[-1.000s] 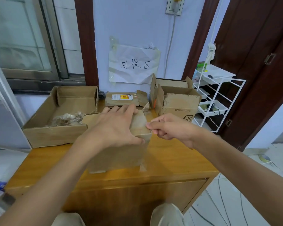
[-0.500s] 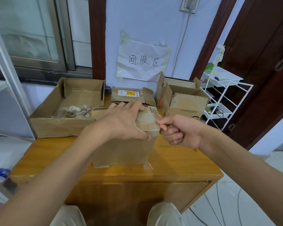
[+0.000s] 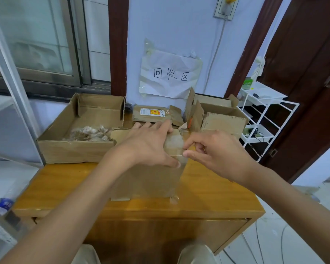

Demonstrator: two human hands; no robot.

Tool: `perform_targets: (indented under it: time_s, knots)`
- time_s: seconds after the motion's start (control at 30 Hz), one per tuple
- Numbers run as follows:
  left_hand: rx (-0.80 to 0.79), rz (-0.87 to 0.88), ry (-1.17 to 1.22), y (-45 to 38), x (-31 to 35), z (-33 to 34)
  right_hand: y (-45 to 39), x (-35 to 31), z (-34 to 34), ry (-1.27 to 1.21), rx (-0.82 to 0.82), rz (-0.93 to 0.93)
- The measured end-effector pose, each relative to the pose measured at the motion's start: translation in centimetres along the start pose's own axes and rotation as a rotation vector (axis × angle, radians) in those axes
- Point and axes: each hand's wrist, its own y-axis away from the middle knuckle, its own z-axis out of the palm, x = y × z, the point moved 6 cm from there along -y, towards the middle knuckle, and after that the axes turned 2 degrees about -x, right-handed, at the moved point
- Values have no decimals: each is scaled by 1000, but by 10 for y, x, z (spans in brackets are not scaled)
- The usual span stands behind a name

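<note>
Far left of the bench (image 3: 213,195) there's a shallow open carton (image 3: 78,151) with some crumpled clear scraps (image 3: 88,133) in it. Just beside it, pretty much mid-bench, sits the cardboard box (image 3: 151,180). It's closed and standing flat, with its long axis running left to right along the bench's front edge and one broad side facing the camera. The left hand (image 3: 147,145) lies palm down on the lid with the fingers (image 3: 161,124) spread toward the wall, and the thumb hooks over the near top edge. At the box's right end a strip of clear tape (image 3: 174,142) wraps over the top corner. The right hand (image 3: 217,155) is right there, thumb and forefinger pinching the tape's edge and the other fingers curled in. Behind, a flattened carton with a label (image 3: 151,113) lies against the wall. Further right come two open cartons (image 3: 223,122), then a white rack (image 3: 265,115) off the bench.
</note>
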Motion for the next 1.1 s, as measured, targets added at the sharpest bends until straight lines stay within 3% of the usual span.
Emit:
perform_targets:
  time_s: [0.2, 0.43, 0.67, 0.93, 1.1]
  knots:
    - [1, -4, 5, 1, 2, -1, -6, -7, 1, 161, -177, -15]
    - [15, -2, 10, 2, 1, -1, -39, -13, 2, -63, -561, -15]
    - [3, 11, 26, -2, 1, -4, -23, 8, 4, -581, -361, -93]
    - [-57, 25, 63, 2, 1, -5, -8, 6, 14, -642, -169, -74]
    - [-171, 21, 57, -2, -4, -7, 4, 8, 12, -670, -193, -93]
